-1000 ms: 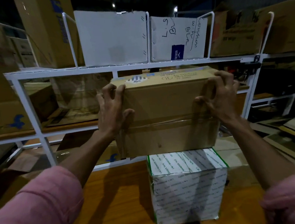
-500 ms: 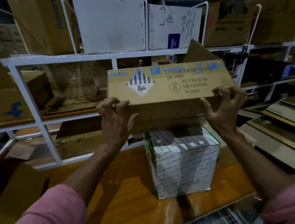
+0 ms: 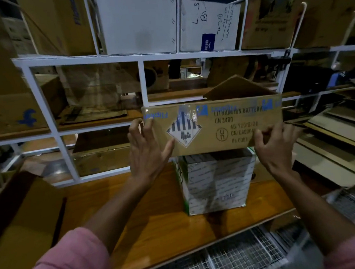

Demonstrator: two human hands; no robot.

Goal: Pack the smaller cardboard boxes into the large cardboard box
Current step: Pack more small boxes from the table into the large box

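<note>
A brown cardboard box [image 3: 224, 126] with a lithium battery label rests on top of a white printed box [image 3: 216, 184] on the wooden table [image 3: 122, 204]. My left hand [image 3: 147, 149] lies flat against the brown box's left end with its fingers spread. Over at the lower right corner of that box, my right hand [image 3: 276, 145] grips the edge. A brown flap [image 3: 236, 88] sticks up behind the brown box. An open large cardboard box [image 3: 19, 219] stands at the left edge of the table, partly out of view.
A white metal rack [image 3: 140, 82] full of cardboard boxes stands right behind the table. Flattened cardboard sheets [image 3: 338, 134] are stacked at the right. A wire mesh basket [image 3: 224, 260] lies below the table's front edge.
The brown box has been tipped and lowered onto the white box, its labelled face now toward me. My left hand has opened flat against its end.
</note>
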